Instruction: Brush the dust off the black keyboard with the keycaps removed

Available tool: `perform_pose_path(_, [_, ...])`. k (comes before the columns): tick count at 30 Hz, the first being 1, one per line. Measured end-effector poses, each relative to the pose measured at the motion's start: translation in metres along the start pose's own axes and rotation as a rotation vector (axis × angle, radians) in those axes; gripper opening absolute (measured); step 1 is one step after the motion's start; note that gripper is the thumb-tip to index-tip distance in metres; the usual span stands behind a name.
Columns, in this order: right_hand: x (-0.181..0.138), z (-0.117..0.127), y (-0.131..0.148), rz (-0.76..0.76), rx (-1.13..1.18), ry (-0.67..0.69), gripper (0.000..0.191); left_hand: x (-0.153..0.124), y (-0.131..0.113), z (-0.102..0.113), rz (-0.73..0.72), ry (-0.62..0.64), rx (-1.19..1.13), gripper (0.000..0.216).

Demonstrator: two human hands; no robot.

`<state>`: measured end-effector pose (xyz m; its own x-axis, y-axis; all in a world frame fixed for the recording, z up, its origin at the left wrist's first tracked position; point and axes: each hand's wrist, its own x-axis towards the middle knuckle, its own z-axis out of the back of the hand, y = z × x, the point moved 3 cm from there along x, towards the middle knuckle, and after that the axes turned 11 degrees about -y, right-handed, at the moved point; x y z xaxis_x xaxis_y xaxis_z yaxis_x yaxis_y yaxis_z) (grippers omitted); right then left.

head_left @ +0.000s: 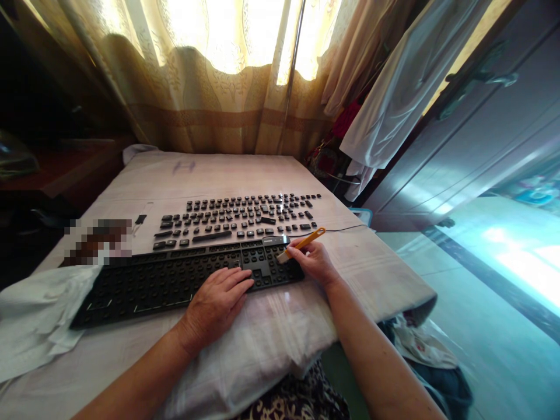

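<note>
A black keyboard (166, 286) with its keycaps off lies across the near part of the table, its rows of bare key posts showing. My left hand (219, 297) rests flat on its front edge and middle, fingers stretched out and holding nothing. In my right hand (317, 262) is a small brush (310, 237) with a yellow handle, gripped between thumb and fingers. The brush's pale tip meets the number-pad area at the keyboard's right end. Behind the keyboard, loose black keycaps are laid out in rows, with the long space bar (212, 235) nearest.
White cloth (39, 315) is bunched against the keyboard's left end. A small black-ended item (140, 219) lies beyond it, near a pixelated brown patch. The cloth-covered table (367, 274) ends at the right, by a door (420, 175). Curtains (219, 111) hang behind.
</note>
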<state>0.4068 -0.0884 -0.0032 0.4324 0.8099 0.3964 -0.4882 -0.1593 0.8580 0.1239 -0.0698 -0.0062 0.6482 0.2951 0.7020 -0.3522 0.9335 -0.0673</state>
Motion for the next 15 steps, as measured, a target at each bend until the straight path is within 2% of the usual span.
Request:
perform_pose_path(8, [-0.0012,-0.0009,0.006,0.017,0.014,0.077,0.026,-0.0009,0.0008,-0.0004,0.028,0.001,-0.033,0.032])
perform_pose_path(15, [-0.0012,-0.0034,0.0032,-0.049,0.117,0.015,0.036,0.0006,0.0,0.0013,0.008,0.002,-0.008,0.03])
